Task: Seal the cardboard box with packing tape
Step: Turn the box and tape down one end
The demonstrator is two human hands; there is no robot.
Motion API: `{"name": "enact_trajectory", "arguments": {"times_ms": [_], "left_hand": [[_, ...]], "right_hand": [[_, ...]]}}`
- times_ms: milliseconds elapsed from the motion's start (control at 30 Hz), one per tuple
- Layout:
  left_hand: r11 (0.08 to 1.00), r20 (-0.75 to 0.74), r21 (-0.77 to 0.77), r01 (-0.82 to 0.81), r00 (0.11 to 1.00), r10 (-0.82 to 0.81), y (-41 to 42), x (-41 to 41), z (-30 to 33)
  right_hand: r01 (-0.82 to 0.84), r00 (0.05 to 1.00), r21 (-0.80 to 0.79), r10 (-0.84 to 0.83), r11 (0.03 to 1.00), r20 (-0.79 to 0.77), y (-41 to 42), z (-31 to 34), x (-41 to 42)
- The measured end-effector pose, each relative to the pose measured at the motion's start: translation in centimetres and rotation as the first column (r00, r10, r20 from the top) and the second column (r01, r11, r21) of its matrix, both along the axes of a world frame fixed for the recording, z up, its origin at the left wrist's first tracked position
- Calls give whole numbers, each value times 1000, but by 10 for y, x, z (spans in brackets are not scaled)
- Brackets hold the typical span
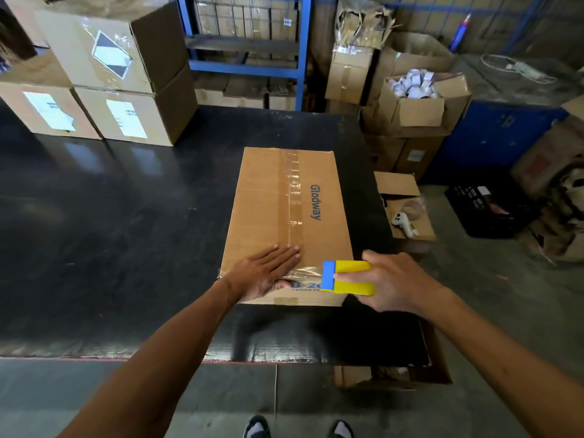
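A brown cardboard box (pixel 268 200) printed "Glodway" lies flat on the black table (pixel 110 216). Clear packing tape (pixel 292 197) runs along its top seam from far edge to near edge. My left hand (pixel 268 270) lies flat, fingers spread, on the box's near end, pressing a strip of clear tape (pixel 308 271) that stretches across the near edge. My right hand (pixel 392 282) grips a yellow and blue tape dispenser (pixel 347 277) at the box's near right corner, with the strip running from it toward my left hand.
Stacked labelled cartons (pixel 104 80) stand at the table's far left. Right of the table are an open carton of white rolls (pixel 414 96), a low box holding a white controller (pixel 404 226) and a tape roll, and a black crate (pixel 486 207). Blue shelving (pixel 246 67) stands behind.
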State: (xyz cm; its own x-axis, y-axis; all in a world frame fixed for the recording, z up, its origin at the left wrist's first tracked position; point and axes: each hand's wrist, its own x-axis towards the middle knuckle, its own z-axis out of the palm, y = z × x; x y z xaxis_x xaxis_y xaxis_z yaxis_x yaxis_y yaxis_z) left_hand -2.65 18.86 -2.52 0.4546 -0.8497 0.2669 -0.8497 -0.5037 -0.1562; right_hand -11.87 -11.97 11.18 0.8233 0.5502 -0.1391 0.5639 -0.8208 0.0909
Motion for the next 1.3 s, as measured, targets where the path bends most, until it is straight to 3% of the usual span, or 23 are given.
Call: {"name": "enact_trajectory", "arguments": {"times_ms": [300,533,867,1067,1300], "left_hand": [[999,13,35,-4,1000,4,-7,-8,10],[997,-20,70,-16,1000,17,-86,-16,6],[995,-46,85,-47,998,51,-84,-13,3],[991,-41,112,-71,996,76,-85,-14,4],[990,-70,109,-89,993,97,-86,-18,6]], "right_hand": [[-39,999,128,41,991,-11,-39,-13,2],[-20,1000,165,20,986,5,-44,-16,9],[-119,993,202,115,972,33,-66,-26,9],[-166,986,134,163,977,32,-122,-16,21],[-135,989,77,130,988,64,-99,-47,14]]}}
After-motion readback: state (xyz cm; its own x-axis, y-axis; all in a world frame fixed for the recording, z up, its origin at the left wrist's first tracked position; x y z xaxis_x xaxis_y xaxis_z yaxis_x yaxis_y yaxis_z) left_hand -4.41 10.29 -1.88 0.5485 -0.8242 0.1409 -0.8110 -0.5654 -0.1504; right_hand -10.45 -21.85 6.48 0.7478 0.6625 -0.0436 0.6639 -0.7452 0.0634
